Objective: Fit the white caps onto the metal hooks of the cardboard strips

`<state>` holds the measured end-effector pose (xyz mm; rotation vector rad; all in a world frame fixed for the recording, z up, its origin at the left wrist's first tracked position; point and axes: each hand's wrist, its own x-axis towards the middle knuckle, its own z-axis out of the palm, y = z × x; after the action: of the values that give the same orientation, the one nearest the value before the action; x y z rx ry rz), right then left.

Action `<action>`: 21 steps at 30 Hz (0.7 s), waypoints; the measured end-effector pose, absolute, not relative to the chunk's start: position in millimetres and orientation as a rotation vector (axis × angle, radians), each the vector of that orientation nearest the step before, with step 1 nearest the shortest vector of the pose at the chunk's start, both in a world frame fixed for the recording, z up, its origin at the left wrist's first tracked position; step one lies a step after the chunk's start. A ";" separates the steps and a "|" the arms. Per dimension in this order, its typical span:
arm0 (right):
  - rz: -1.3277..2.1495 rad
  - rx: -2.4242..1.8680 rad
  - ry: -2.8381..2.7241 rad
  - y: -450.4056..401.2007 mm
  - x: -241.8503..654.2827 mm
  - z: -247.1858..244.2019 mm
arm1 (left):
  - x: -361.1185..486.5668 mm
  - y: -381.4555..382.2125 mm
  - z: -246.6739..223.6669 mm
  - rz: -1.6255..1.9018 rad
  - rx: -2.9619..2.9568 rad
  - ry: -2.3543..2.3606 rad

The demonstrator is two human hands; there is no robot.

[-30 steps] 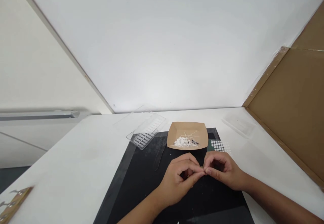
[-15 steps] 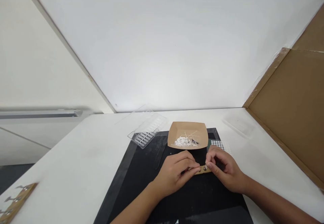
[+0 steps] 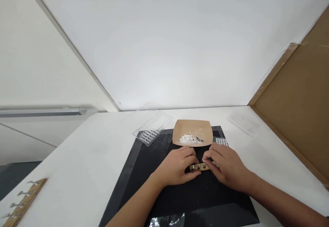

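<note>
At the far middle we see a brown paper tray [image 3: 192, 125] holding white scraps [image 3: 188, 139] and thin pale strips. To its left we have a clear slotted tray [image 3: 149, 135]; to its right, on the white bench [image 3: 74, 172], a clear shallow container [image 3: 243, 124]. A cardboard panel [image 3: 295, 114] stands far right, beside the white wall [image 3: 177, 49].

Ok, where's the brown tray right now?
In the head view, the brown tray is right of centre, at the far edge of the black mat, beyond the left hand and right hand, with a clear case to its left.
</note>
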<state>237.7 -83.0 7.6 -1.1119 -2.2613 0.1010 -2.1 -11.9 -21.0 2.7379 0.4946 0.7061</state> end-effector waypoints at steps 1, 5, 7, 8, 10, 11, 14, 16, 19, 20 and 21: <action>0.061 -1.117 -2.280 -84.2 234.9 6.1 | -1.6 -12.0 -22.1 0.690 2.744 0.511; 0.010 -1.126 -2.296 -86.7 229.0 -5.9 | 0.9 -14.1 -25.6 0.661 2.736 0.534; -0.008 -1.134 -2.304 -86.3 229.5 -12.0 | 1.7 -15.2 -26.1 0.648 2.716 0.527; -0.022 -1.136 -2.307 -85.9 230.0 -14.4 | 1.9 -15.6 -26.2 0.643 2.704 0.528; -0.064 -1.137 -2.305 -85.1 230.8 -17.7 | 2.2 -15.7 -26.1 0.641 2.681 0.536; -0.083 -1.136 -2.301 -84.9 230.9 -18.8 | 2.3 -15.5 -26.1 0.642 2.668 0.540; -0.113 -1.131 -2.294 -85.3 230.0 -20.9 | 2.2 -13.8 -26.5 0.648 2.627 0.529; -0.115 -1.127 -2.296 -86.1 229.4 -21.8 | 2.2 -12.5 -27.2 0.656 2.597 0.519; -0.108 -1.120 -2.311 -87.4 229.3 -22.4 | 2.4 -11.3 -28.2 0.661 2.546 0.504; -0.111 -1.123 -2.318 -87.8 229.4 -22.4 | 2.6 -11.1 -28.5 0.665 2.532 0.497; -0.118 -1.128 -2.325 -88.1 229.5 -22.4 | 2.8 -11.1 -28.8 0.671 2.524 0.490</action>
<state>229.5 -88.1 -22.4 -1.1276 -2.3250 -0.1182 2.8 -11.1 -28.8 2.5241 0.4902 0.6707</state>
